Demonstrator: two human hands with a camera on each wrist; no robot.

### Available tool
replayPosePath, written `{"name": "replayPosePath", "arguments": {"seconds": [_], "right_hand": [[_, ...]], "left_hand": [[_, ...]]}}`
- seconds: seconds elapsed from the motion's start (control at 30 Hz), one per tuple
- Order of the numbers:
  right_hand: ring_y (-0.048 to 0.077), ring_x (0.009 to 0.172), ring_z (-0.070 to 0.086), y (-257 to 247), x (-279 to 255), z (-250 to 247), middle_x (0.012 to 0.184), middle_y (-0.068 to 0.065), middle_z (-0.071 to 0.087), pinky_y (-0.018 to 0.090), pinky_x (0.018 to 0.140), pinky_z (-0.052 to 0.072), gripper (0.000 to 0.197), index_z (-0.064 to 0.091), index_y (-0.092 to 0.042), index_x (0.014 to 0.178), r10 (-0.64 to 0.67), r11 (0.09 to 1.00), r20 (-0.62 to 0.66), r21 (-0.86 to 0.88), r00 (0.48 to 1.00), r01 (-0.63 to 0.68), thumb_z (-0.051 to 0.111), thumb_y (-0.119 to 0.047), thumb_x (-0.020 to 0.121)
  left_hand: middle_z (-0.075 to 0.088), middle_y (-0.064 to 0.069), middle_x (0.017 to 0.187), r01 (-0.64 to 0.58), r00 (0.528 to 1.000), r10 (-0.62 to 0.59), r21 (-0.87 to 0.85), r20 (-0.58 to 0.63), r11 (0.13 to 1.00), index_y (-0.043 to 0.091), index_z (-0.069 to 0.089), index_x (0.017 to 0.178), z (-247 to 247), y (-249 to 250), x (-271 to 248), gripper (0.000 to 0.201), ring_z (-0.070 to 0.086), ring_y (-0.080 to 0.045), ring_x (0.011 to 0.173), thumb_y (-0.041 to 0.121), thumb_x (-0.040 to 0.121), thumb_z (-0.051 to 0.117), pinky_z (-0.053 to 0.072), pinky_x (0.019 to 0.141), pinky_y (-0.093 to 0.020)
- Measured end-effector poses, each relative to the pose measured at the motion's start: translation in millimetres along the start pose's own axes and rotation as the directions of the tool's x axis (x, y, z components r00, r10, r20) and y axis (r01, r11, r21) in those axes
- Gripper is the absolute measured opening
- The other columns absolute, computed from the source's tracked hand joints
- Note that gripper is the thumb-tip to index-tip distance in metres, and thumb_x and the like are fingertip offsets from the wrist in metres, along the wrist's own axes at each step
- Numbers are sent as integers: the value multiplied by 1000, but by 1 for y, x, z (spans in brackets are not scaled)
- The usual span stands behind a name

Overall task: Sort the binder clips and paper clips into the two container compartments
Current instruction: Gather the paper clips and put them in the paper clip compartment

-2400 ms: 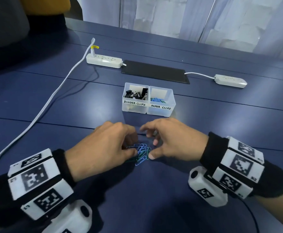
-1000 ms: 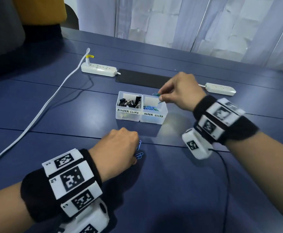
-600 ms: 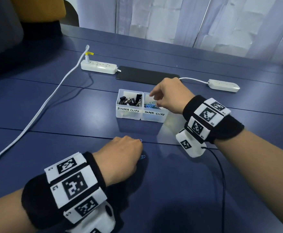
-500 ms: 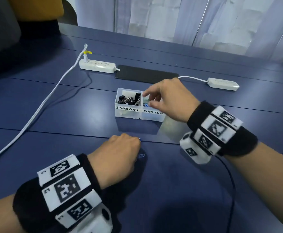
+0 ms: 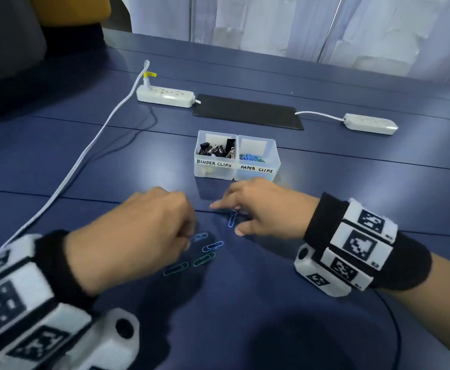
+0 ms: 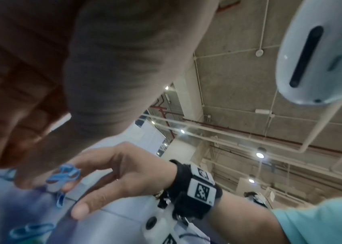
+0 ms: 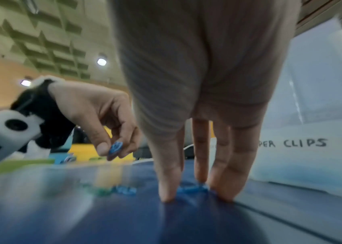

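A clear two-compartment container (image 5: 276, 166) stands mid-table. Its left side, labelled BINDER CLIPS, holds black binder clips (image 5: 216, 150). Its right side, labelled PAPER CLIPS, holds blue and green paper clips (image 5: 251, 157). Several loose paper clips (image 5: 212, 246) lie on the table in front of it. My left hand (image 5: 189, 239) pinches blue paper clips (image 6: 63, 172) between thumb and fingers just above the table. My right hand (image 5: 225, 219) has straight fingers (image 7: 225, 189) touching the table on both sides of one blue paper clip (image 7: 191, 189).
Behind the container lie a black flat pad (image 5: 248, 112) and two white power strips (image 5: 165, 96) (image 5: 369, 124). A white cable (image 5: 79, 161) runs down the table's left side. A dark chair back (image 5: 10, 38) stands at the far left.
My right hand has come back from over the paper clips compartment down to the table beside my left hand. My left hand has shifted, uncovering several loose paper clips.
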State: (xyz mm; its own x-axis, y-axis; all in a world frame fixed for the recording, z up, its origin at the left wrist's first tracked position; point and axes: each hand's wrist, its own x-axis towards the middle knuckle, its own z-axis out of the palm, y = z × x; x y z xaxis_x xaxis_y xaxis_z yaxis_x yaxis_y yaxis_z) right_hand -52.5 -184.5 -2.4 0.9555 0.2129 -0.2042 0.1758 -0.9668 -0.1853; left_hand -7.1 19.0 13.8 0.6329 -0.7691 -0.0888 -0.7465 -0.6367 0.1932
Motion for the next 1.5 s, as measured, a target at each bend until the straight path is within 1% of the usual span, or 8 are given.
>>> {"name": "replayPosePath", "arguments": {"seconds": [0.1,0.3,0.5,0.63,0.97,1.2,1.33,1.5], "right_hand": [[13,94,59,0,3,4,105,1,70,24,85,46,29,72,-16,107,-19,1000,-36,7,999,19,69,-13,79],[8,63,54,1,4,1,76,2,71,20,64,45,4,69,-12,76,74,995,3,62,997,-74,66,-12,79],[-2,60,51,0,6,-1,71,-5,64,11,61,39,9,65,-15,88,97,990,21,103,995,-99,68,-14,80],[0,57,50,0,6,1,73,0,68,14,59,39,4,67,-11,77,96,993,16,61,995,-96,63,-10,79],[26,85,60,-10,5,2,88,5,71,27,70,42,23,67,-12,98,48,994,-92,-96,995,-57,55,-11,78],[-3,57,48,-42,-6,6,76,-8,60,9,61,38,18,73,-21,90,-134,978,-53,155,990,141,63,-14,77],[7,67,45,-47,-5,11,81,-8,58,24,66,42,17,70,-20,95,-131,986,-6,101,991,131,69,-17,78],[5,61,46,-46,-5,12,67,-14,52,8,52,33,13,68,-17,93,-57,993,-6,103,998,58,69,-16,80]], "left_hand": [[62,6,76,-23,998,19,67,64,998,22,58,76,8,4,-6,6,58,-16,73,25,78,53,48,64,-27],[59,9,67,20,984,-36,92,175,996,25,64,76,1,-5,-19,9,52,-3,60,32,73,67,37,48,-14],[61,0,78,8,985,-32,143,171,990,16,60,77,11,6,-18,5,59,-23,73,21,75,62,46,60,-32],[59,-1,73,41,986,-62,131,155,991,13,61,73,8,8,-16,13,55,-18,64,23,71,68,32,45,-21],[42,-2,58,20,992,-41,166,122,986,12,53,63,6,12,-15,29,40,-19,52,34,72,69,28,43,-24],[34,-1,58,-87,991,53,288,126,954,19,39,58,7,17,-18,34,30,-12,50,29,84,59,26,46,-26],[28,-3,56,-106,993,81,331,89,938,18,27,55,8,19,-18,41,42,-17,59,19,86,53,25,43,-26],[36,1,56,-102,993,79,292,90,951,19,34,56,8,16,-9,36,35,-17,54,21,74,65,29,56,-28]]}}
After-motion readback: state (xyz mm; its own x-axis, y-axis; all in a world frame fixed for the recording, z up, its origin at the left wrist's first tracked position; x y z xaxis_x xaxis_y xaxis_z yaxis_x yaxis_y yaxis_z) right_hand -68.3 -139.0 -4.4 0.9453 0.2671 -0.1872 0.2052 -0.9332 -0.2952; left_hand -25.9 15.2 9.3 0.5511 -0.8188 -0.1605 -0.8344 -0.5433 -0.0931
